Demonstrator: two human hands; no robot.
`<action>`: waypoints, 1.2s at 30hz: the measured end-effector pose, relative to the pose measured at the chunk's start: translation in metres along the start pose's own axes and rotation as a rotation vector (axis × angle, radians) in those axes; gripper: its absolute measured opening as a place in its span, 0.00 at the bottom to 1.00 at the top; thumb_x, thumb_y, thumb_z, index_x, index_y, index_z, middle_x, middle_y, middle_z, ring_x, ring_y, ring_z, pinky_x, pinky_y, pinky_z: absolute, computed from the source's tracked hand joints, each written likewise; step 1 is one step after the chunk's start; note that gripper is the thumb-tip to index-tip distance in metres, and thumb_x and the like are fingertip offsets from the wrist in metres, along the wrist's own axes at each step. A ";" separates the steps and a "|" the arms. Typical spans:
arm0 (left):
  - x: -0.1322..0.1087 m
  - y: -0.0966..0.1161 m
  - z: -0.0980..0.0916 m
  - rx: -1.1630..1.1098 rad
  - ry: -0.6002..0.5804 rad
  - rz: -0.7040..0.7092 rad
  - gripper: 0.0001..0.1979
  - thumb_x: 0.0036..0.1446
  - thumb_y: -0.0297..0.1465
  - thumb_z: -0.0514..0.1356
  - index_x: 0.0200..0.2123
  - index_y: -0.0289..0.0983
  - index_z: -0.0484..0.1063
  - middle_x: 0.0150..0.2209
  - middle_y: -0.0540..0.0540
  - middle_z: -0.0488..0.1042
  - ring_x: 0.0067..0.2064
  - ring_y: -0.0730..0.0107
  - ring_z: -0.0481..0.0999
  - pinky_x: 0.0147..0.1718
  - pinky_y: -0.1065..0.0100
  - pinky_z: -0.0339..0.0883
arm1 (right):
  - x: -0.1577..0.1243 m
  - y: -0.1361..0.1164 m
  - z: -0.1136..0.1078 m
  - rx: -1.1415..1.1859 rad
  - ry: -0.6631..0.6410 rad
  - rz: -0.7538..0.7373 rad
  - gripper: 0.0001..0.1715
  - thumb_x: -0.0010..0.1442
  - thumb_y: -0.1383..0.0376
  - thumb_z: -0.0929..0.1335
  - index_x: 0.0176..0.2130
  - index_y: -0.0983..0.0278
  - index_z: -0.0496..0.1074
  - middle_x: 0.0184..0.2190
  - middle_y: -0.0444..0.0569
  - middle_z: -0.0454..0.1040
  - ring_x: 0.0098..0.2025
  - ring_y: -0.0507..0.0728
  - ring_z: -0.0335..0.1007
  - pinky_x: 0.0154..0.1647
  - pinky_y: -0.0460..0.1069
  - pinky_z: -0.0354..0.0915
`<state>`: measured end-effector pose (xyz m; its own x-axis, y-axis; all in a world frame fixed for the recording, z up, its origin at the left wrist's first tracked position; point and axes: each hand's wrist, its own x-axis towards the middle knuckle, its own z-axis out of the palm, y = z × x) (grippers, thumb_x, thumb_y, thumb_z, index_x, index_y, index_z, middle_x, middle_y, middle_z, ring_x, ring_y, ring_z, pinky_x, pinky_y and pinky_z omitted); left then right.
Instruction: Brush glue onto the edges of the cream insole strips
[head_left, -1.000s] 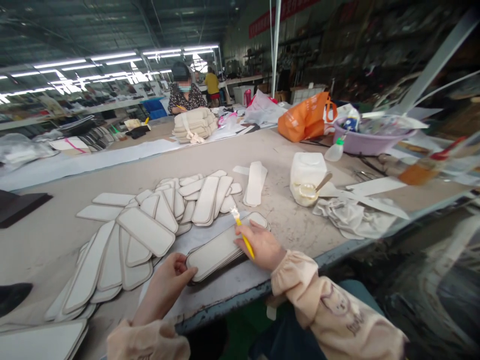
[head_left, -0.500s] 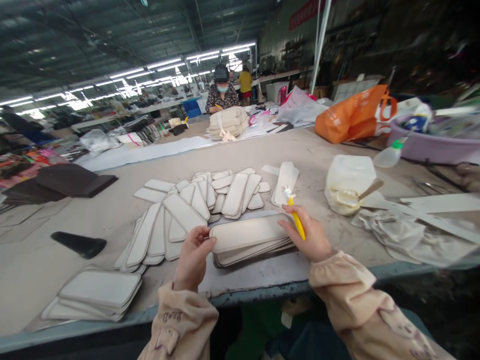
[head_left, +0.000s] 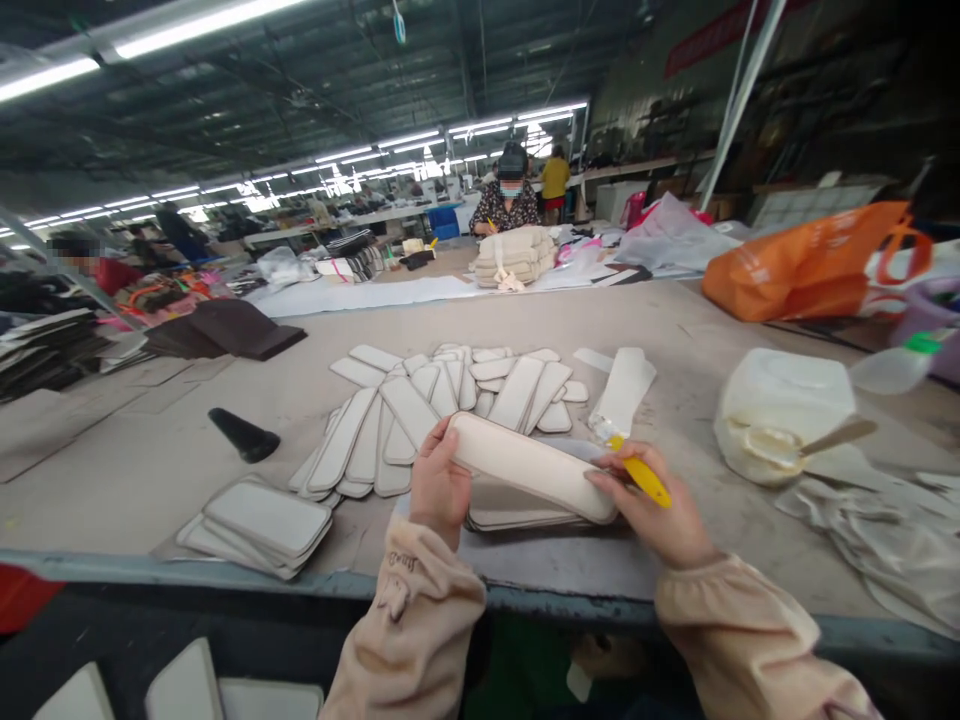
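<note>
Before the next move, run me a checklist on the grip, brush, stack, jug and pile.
1. Left hand on panel: ok, it grips the left end.
2. Right hand on panel: ok, its fingers are at the right end.
3. Brush secure: ok, the yellow handle is in the right hand.
4. Panel's right end clear of stack: cannot tell from this angle.
5. Jug standing, stick at its opening: ok.
6. Pile squared up: not ok, the pieces lie fanned and overlapping.
</note>
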<state>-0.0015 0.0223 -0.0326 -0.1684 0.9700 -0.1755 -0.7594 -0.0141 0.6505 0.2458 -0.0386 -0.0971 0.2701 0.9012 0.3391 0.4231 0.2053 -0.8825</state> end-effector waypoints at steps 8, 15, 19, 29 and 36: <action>0.002 -0.016 0.000 0.000 0.158 -0.054 0.06 0.57 0.21 0.59 0.35 0.35 0.75 0.36 0.45 0.80 0.45 0.66 0.79 0.50 0.66 0.71 | -0.001 -0.011 0.012 0.158 0.227 0.070 0.25 0.46 0.54 0.76 0.38 0.58 0.64 0.34 0.46 0.77 0.36 0.58 0.76 0.40 0.54 0.71; 0.001 -0.009 0.005 -0.077 0.183 -0.092 0.05 0.60 0.23 0.58 0.39 0.33 0.73 0.38 0.42 0.80 0.46 0.67 0.79 0.51 0.64 0.71 | -0.001 -0.009 0.008 0.185 0.228 0.023 0.25 0.45 0.56 0.77 0.38 0.58 0.65 0.37 0.47 0.77 0.40 0.59 0.76 0.43 0.54 0.71; 0.000 -0.007 0.005 -0.079 0.151 -0.123 0.05 0.61 0.23 0.57 0.39 0.31 0.73 0.39 0.40 0.80 0.47 0.65 0.79 0.51 0.63 0.71 | 0.001 -0.018 0.007 0.245 0.285 0.060 0.24 0.45 0.57 0.77 0.37 0.58 0.64 0.33 0.44 0.75 0.34 0.57 0.75 0.36 0.51 0.71; -0.009 0.002 0.009 -0.084 0.138 -0.169 0.11 0.64 0.26 0.54 0.47 0.35 0.74 0.40 0.43 0.81 0.49 0.67 0.78 0.50 0.67 0.73 | 0.003 -0.042 0.009 0.343 0.201 0.125 0.27 0.47 0.55 0.76 0.37 0.56 0.58 0.28 0.42 0.69 0.27 0.54 0.68 0.29 0.51 0.68; -0.031 -0.027 0.017 0.016 0.012 -0.439 0.12 0.63 0.24 0.55 0.49 0.37 0.71 0.44 0.43 0.80 0.48 0.66 0.79 0.50 0.59 0.73 | 0.002 -0.048 0.005 0.435 0.173 0.137 0.26 0.48 0.56 0.75 0.37 0.56 0.56 0.28 0.40 0.69 0.28 0.54 0.68 0.30 0.50 0.68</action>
<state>0.0348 -0.0034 -0.0317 0.1608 0.8803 -0.4462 -0.7510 0.4025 0.5234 0.2217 -0.0445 -0.0559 0.4535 0.8619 0.2268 -0.0169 0.2627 -0.9647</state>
